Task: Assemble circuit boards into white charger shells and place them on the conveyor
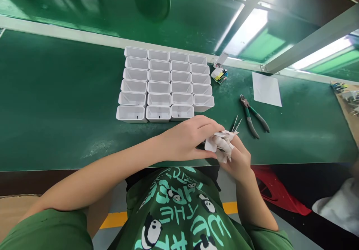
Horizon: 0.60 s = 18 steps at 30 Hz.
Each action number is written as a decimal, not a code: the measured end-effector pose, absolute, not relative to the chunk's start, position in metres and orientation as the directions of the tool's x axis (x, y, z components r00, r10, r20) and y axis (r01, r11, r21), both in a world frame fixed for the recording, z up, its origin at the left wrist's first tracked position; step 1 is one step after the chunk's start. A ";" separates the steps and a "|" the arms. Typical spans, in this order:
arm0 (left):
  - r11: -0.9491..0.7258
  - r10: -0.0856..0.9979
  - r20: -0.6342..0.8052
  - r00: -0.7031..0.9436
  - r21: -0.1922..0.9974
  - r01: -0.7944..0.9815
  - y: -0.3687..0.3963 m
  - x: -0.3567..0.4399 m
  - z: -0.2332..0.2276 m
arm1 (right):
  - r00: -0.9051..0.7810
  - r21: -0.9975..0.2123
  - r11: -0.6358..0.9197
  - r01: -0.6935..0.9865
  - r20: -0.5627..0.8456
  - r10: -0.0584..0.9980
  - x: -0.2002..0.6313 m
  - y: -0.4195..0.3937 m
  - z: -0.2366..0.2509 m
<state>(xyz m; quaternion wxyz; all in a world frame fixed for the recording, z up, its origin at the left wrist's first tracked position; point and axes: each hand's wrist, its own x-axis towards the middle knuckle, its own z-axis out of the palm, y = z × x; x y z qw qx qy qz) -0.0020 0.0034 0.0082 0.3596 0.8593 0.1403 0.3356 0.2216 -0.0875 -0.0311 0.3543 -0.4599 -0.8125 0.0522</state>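
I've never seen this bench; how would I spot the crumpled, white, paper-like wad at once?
On the long green table, find the white, rectangular, open-topped bins, then look nearer and right, by the table's edge. The crumpled white wad sits between the person's left hand and right hand. Bunched folds set it apart from the smooth, flat white sheet farther right.

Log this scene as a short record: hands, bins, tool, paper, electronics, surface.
Hands: left hand and right hand both hold a crumpled white wad
Bins: white bins, six rows; nearest row three, others four each
Tool: cutters, handles spread, right of the wad
Paper: white sheet, beyond the cutters
Electronics: circuit board, right of the bins
Surface: green tabletop
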 end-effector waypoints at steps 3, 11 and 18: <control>-0.644 0.558 0.438 0.705 0.764 0.036 0.000 0.001 0.009 | -0.346 -0.409 0.581 0.703 0.518 0.783 0.222 -0.088 -0.032; -0.568 0.680 0.396 0.617 0.817 0.102 -0.010 0.008 0.003 | -0.351 -0.398 0.570 0.719 0.500 0.792 0.224 -0.089 -0.035; -0.567 0.678 0.447 0.583 0.823 0.029 -0.007 0.007 0.004 | -0.402 -0.370 0.572 0.732 0.443 0.801 0.224 -0.083 -0.017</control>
